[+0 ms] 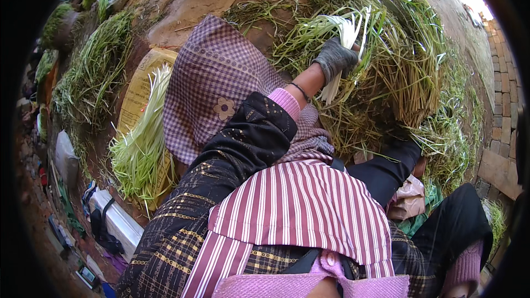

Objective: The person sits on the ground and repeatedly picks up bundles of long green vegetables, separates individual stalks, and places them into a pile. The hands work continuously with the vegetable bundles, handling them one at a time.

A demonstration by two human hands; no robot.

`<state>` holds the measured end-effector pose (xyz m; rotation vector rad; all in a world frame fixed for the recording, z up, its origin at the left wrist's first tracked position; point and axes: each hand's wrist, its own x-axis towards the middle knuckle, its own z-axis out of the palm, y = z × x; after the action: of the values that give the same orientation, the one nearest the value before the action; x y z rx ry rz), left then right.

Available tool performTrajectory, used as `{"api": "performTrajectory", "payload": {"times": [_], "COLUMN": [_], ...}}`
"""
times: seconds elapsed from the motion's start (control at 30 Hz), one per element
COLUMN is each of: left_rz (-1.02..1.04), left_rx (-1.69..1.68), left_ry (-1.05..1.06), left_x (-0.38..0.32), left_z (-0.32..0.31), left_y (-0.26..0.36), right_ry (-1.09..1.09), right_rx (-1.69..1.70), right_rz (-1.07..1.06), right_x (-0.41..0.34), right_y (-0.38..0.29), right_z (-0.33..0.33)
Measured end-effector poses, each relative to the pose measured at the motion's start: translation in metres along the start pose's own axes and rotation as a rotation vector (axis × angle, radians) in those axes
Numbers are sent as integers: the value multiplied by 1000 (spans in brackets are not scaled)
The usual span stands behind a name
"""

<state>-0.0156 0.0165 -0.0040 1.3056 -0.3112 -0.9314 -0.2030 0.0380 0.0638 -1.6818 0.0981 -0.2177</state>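
My left hand (pixel 338 58), in a grey fingerless glove, is closed around a bunch of long, flat white leaves (pixel 348 27), which look like blanched chives. It is above a heap of green and straw-coloured stalks (pixel 408 62). Of my right arm, a pink ribbed cuff (pixel 466 265) shows at the lower right; only a sliver of skin is visible at the picture's edge, the rest cut off. A bundle of pale green, white-ended leaves (pixel 143 153) lies on a yellow printed sack (pixel 134 87) to the left. A checked cloth (pixel 219 78) covers my lap.
More grassy heaps (pixel 97 66) lie on the bare earth at the left. A white box (pixel 118 217) with a black strap is at the lower left, near a clear plastic bag (pixel 66 157). Brick paving (pixel 503 99) and a flat board (pixel 499 174) are at the far right.
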Motion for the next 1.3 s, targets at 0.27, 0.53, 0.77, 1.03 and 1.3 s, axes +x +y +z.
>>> {"api": "performTrajectory", "payload": {"times": [0.27,0.53,0.77,1.03,1.3], "left_rz": [32,8,64,86,229], "left_rx": [16,49,51,-163,-115], "left_ry": [13,-20,24,-56,-26], "left_x": [0,3,1,-4,-11], "left_z": [2,0,-1,1,8], "left_y": [0,-2,-3,4,6], "right_ry": [3,-4,-3,-191,438], "right_rx": [5,30,114,682,-418], "right_rz": [-5,-16,-119,-803,59], "right_x": [3,1,-12,-48,56], "right_y": [1,-2,-37,-144,62], "right_z": [0,2,-14,-83,-75]}}
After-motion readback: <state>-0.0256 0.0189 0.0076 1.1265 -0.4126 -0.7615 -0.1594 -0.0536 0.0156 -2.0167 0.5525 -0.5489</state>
